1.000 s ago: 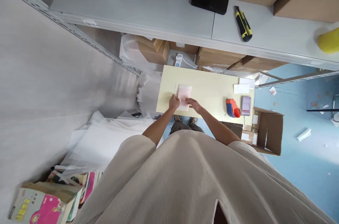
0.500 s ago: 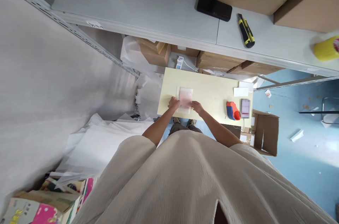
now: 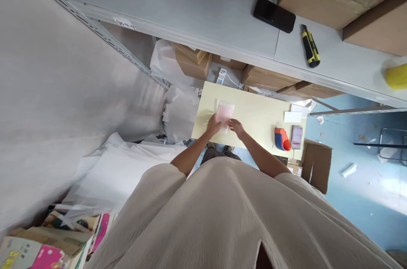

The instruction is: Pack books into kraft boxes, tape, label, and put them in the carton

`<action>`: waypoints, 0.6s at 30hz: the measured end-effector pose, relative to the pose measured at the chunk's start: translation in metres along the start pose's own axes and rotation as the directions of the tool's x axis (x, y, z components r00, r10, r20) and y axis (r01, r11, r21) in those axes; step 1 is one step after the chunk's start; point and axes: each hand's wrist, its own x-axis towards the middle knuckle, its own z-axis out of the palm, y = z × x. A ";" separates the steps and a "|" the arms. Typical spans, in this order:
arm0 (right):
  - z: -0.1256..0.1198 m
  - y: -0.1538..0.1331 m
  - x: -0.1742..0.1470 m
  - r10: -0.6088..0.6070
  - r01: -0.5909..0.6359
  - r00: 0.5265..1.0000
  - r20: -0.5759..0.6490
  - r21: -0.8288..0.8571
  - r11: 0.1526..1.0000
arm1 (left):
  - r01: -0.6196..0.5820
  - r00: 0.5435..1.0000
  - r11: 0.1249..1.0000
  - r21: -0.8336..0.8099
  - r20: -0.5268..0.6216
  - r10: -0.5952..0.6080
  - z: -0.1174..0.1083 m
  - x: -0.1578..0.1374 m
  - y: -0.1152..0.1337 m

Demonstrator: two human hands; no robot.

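Observation:
A flat, pale pink rectangular packet (image 3: 225, 111) in a translucent white wrapping lies on the cream table (image 3: 254, 108), near its left end. My left hand (image 3: 214, 125) grips the packet's lower left edge, thumb over the top. At the lower right edge, the fingers of my right hand (image 3: 235, 126) are closed on the wrapping. Too little detail shows to tell what is inside the wrapping.
A red and blue holder (image 3: 281, 139) and a blurred-out device (image 3: 296, 137) stand at the table's right end, near white papers (image 3: 292, 116). Above the table runs a grey shelf (image 3: 190, 10) with a black phone (image 3: 274, 15), a utility knife (image 3: 310, 46) and cartons. White sheets (image 3: 117, 171) are piled at left.
My left hand has moved further onto the packet's lower left edge, and the packet now lies slightly tilted. My right hand stays at its right edge. The whole view has shifted a little.

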 end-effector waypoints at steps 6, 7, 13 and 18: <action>0.035 -0.037 0.023 -0.111 0.109 0.992 0.052 0.030 0.994 | 0.031 1.000 0.999 -0.016 -0.002 -0.031 -0.043 0.038 0.009; 0.041 -0.043 0.028 -0.126 0.124 0.990 0.057 0.031 0.992 | 0.026 1.000 0.999 -0.026 -0.013 -0.027 -0.051 0.046 0.010; 0.063 -0.066 0.045 -0.187 0.191 0.973 0.136 -0.018 0.981 | 0.016 0.999 0.999 -0.044 -0.043 -0.018 -0.083 0.075 0.005; 0.063 -0.063 0.040 -0.194 0.205 0.974 0.115 -0.094 0.974 | 0.031 0.999 0.999 0.012 -0.027 -0.030 -0.088 0.068 -0.004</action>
